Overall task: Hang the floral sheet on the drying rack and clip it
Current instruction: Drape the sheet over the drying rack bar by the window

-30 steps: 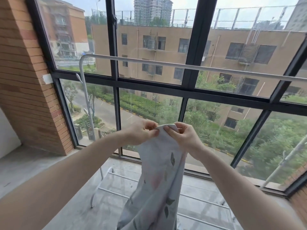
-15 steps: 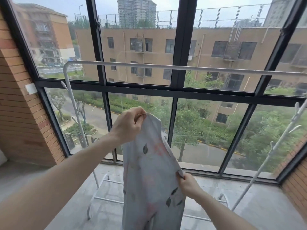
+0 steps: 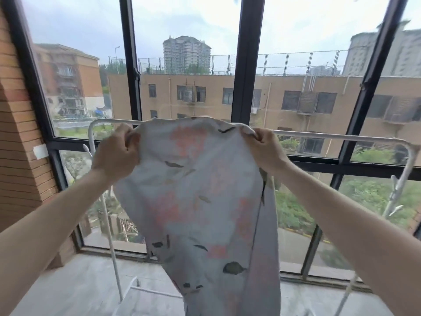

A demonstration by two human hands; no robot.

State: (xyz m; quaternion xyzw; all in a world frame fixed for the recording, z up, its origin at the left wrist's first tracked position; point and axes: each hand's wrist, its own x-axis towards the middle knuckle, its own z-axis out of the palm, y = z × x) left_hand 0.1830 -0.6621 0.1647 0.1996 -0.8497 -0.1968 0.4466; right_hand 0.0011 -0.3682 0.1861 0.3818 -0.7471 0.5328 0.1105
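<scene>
Both hands are raised in front of the window and set well apart, each clamped on the top edge of the floral sheet. On the one side the left hand has its fingers curled round a bunched corner of the cloth; on the other the right hand pinches the opposite corner with thumb and curled fingers. Between the hands the sheet's upper hem is stretched out and sits level with the top rail of the white drying rack — whether the hem lies over the rail or only in front of it cannot be told, as the cloth hides that stretch of bar. Below the hands the sheet hangs down in a long tapering fall, pale with pink blotches and dark leaf shapes, its lower end running out of view at the bottom edge. Out beyond the right hand the rail runs on bare to a rounded corner and turns down; beyond the left hand it bends down into an upright post. Behind the hands stands a dark-framed window, and past the left arm a brick wall.
</scene>
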